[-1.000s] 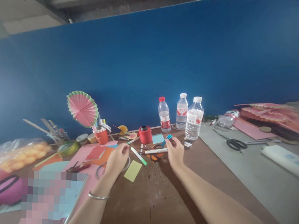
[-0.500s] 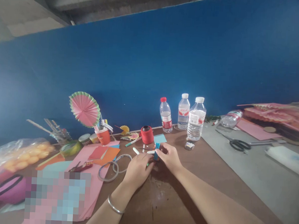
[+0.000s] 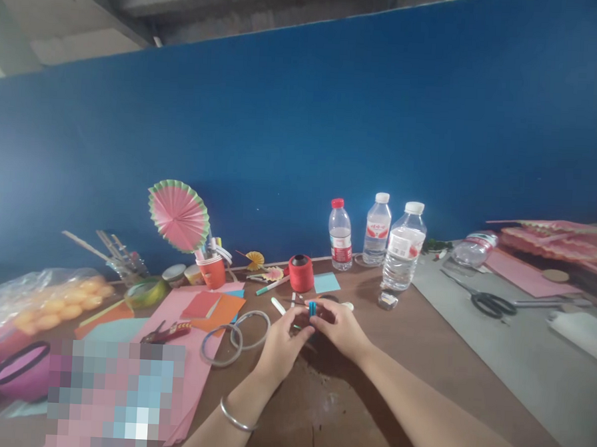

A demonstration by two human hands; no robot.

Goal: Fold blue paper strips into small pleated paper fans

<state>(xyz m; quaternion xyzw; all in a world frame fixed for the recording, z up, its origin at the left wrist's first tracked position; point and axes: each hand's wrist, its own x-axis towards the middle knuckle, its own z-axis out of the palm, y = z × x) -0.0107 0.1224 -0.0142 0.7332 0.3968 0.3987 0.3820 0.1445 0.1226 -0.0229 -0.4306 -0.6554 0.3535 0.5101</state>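
Note:
My left hand [image 3: 281, 346] and my right hand [image 3: 340, 327] meet over the brown table [image 3: 360, 387], fingertips pinched together on a small folded blue paper piece [image 3: 313, 308] that stands up between them. A white marker [image 3: 277, 306] with a green end lies just behind my left hand. A red thread spool [image 3: 300, 273] stands a little farther back, next to a light blue paper square [image 3: 326, 282].
Three upright water bottles [image 3: 376, 239] stand at the back; a fourth lies on its side farther right. Two wire rings [image 3: 236, 332], red-handled pliers [image 3: 165, 333], coloured paper sheets and an orange cup [image 3: 212, 270] with a pink paper fan are left. Black scissors [image 3: 492, 304] lie right.
My left hand moved right from the rings to meet my right hand. My right hand drew the blue piece down and nearer; both now pinch it together.

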